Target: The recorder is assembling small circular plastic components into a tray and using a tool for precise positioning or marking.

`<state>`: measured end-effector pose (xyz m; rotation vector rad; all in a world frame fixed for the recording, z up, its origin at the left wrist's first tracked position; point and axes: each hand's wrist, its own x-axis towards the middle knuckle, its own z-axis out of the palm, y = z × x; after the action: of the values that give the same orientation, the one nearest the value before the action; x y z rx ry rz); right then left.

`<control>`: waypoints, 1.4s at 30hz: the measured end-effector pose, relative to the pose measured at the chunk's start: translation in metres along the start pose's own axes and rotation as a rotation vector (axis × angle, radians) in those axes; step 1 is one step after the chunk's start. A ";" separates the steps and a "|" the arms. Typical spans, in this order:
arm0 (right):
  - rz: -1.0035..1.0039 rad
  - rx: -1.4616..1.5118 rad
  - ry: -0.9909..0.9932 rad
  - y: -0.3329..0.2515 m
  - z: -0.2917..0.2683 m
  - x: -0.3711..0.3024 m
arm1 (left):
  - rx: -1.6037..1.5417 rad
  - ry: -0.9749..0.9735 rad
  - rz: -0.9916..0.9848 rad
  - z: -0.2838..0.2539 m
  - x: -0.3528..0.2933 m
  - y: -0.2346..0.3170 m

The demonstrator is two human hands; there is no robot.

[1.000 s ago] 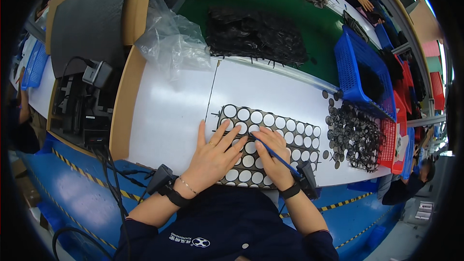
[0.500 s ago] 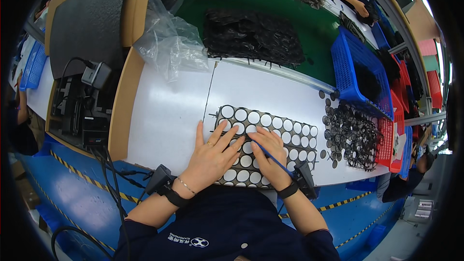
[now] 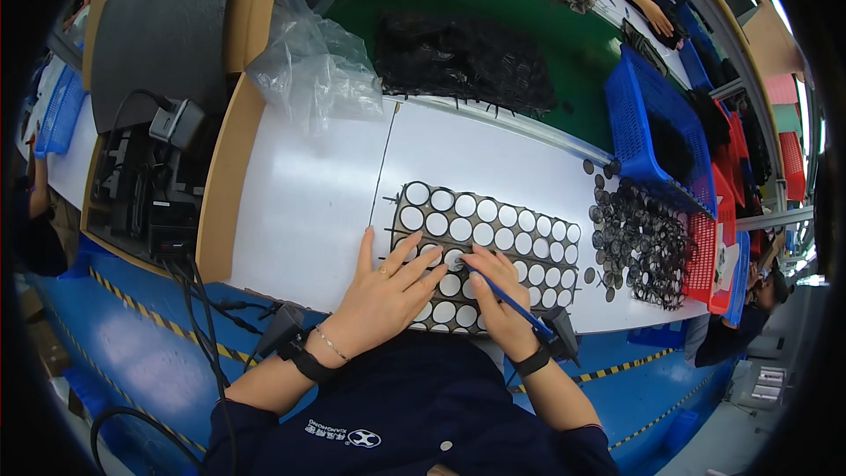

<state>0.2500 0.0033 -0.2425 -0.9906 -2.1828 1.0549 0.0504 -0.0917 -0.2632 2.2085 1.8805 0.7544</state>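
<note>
A dark sheet (image 3: 423, 255) with rows of round white discs lies on the white table in front of me. My left hand (image 3: 383, 295) rests on its near left part, fingers spread and stretched out, the fingertips touching the discs. Close beside it, my right hand (image 3: 500, 300) grips a slim blue pen-like tool (image 3: 513, 301), slanting with its tip down at a disc near my left fingertips. The fingers of both hands hide some discs.
Loose dark rings and discs (image 3: 639, 238) are heaped to the right, beside a blue basket (image 3: 630, 119) and red baskets (image 3: 702, 251). Behind lie a black bundle (image 3: 463, 62) on a green surface and a clear plastic bag (image 3: 322, 75). A cardboard box (image 3: 231, 176) with devices stands left.
The disc sheet sits slightly farther from me. Both hands have come a little nearer, uncovering more of the second row, and the tool's tip is at a lower row.
</note>
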 end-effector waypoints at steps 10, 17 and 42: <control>0.041 -0.038 -0.041 -0.003 0.009 -0.006 | -0.020 0.009 0.037 -0.001 -0.008 0.003; 0.026 -0.057 -0.041 -0.003 0.011 -0.007 | -0.023 0.009 0.034 -0.001 -0.010 0.002; 0.073 -0.039 -0.045 -0.018 0.013 -0.032 | -0.036 0.014 0.114 -0.007 -0.024 0.002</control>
<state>0.2531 -0.0349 -0.2390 -1.0816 -2.2262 1.0811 0.0469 -0.1166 -0.2634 2.3098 1.7446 0.8171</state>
